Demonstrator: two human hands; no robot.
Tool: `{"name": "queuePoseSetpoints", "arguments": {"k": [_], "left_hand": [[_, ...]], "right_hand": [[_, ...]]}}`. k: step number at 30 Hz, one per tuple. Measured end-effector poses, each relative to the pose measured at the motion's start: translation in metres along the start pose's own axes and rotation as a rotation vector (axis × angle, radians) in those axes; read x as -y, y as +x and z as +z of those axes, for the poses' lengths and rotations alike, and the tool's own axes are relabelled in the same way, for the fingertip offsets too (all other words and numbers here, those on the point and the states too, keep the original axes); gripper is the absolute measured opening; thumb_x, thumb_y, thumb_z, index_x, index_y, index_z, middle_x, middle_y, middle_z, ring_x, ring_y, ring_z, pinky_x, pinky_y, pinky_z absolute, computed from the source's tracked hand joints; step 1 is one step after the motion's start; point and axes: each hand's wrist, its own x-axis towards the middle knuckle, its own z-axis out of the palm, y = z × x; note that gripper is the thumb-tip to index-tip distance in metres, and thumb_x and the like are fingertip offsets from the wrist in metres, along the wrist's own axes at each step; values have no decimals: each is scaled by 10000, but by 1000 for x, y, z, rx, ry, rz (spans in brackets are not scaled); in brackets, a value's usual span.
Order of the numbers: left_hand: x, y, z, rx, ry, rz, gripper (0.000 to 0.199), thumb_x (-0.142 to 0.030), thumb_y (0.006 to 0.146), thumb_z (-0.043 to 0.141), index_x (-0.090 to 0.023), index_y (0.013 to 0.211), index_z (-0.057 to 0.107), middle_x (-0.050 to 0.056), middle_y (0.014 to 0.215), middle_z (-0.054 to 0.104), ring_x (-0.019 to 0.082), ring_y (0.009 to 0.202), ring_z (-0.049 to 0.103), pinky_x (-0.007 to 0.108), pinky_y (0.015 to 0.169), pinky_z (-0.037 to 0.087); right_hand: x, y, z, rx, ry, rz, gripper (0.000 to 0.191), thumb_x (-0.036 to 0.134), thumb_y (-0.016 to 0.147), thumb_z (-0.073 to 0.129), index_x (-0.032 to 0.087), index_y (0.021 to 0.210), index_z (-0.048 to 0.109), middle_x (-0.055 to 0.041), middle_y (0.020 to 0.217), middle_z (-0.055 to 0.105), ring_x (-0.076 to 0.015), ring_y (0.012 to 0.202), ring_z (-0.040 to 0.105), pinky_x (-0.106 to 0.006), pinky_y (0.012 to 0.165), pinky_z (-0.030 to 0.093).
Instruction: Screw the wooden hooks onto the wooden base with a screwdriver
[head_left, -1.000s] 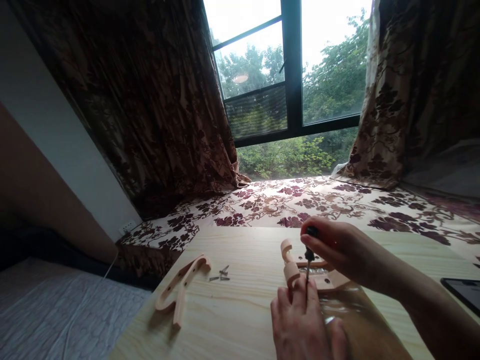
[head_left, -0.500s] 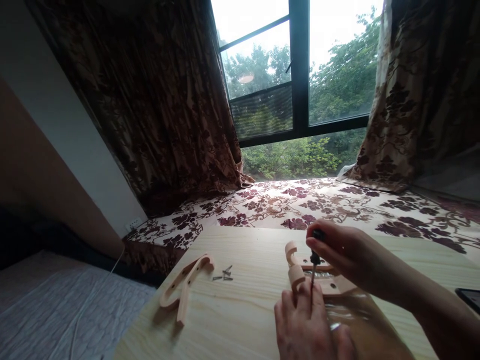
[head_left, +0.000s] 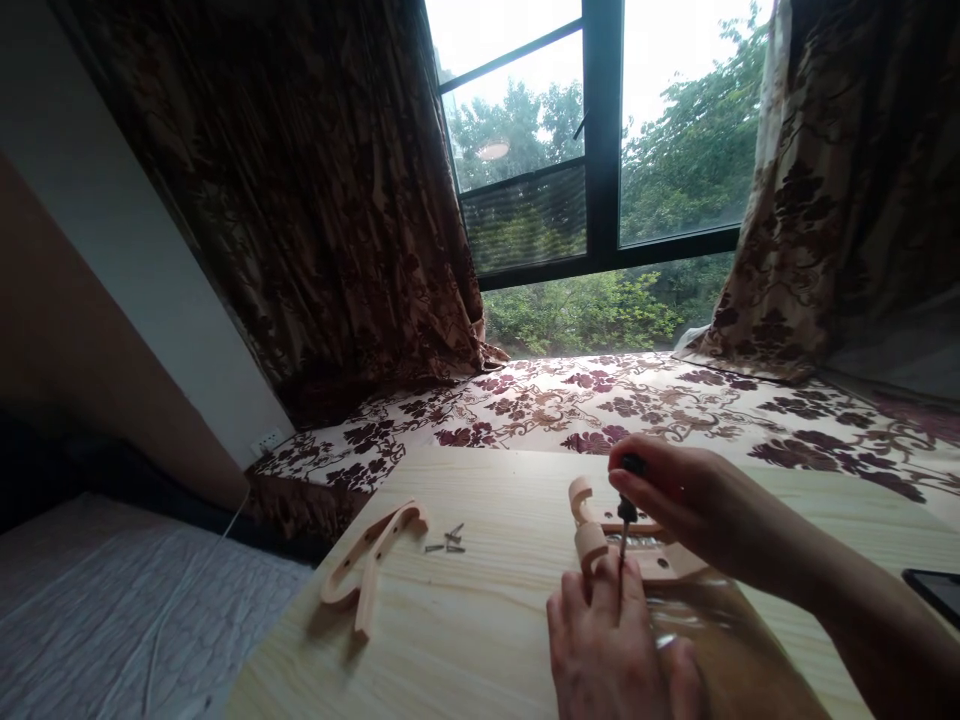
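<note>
My right hand (head_left: 667,490) is closed around the black handle of a screwdriver (head_left: 628,508), its shaft pointing down. The shaft's lower end sits among the fingers of my left hand (head_left: 600,630), which are bent and close together; whatever they pinch there is hidden. Just beyond the left fingers lie two curved wooden hooks (head_left: 591,541) with dark screw holes, partly covered by my hands. A clear plastic bag (head_left: 735,640) lies under and beside them. To the left, two more wooden hooks (head_left: 375,560) rest against each other, beside several small screws (head_left: 454,540).
Everything lies on a pale wooden board (head_left: 465,640). A dark-edged device (head_left: 931,592) is at the right edge. Behind is a window ledge with flowered cloth (head_left: 525,400), between patterned curtains. A bed (head_left: 150,600) with a white cable stands to the left.
Both hands hold nearly the same pose, with the screwdriver still between the left fingers. The view has shifted very slightly.
</note>
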Motion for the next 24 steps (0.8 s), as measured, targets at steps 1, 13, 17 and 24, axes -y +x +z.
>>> {"name": "queuePoseSetpoints", "arguments": {"k": [1,13,17,24], "left_hand": [[0,0,0,2,-2,-1,588,-541,745,654,-350,1294,563,-66,1325,580,324,1111,570,492,950,483],[5,-1,9,-68,10,13,578,-539,702,682,-342,1241,613,-65,1289,608,344,1052,587,509,886,488],[7,0,11,-80,35,31,584,-538,680,704,-338,1223,627,-64,1278,618,325,1006,595,486,855,497],[8,2,15,-101,78,68,575,-520,672,687,-315,1208,640,-38,1244,643,334,982,608,481,797,507]], "right_hand": [[-1,0,1,-4,-8,7,234,382,945,434,222,814,542,18,624,557,-140,533,490,-245,514,382],[5,1,-2,56,17,8,246,360,951,413,219,789,534,17,634,547,-147,563,499,-261,541,390],[5,1,0,39,14,0,255,372,955,409,221,776,510,16,647,539,-148,572,492,-267,554,384],[2,0,3,27,-32,11,270,384,956,401,236,730,414,19,630,514,-150,562,462,-272,542,356]]}}
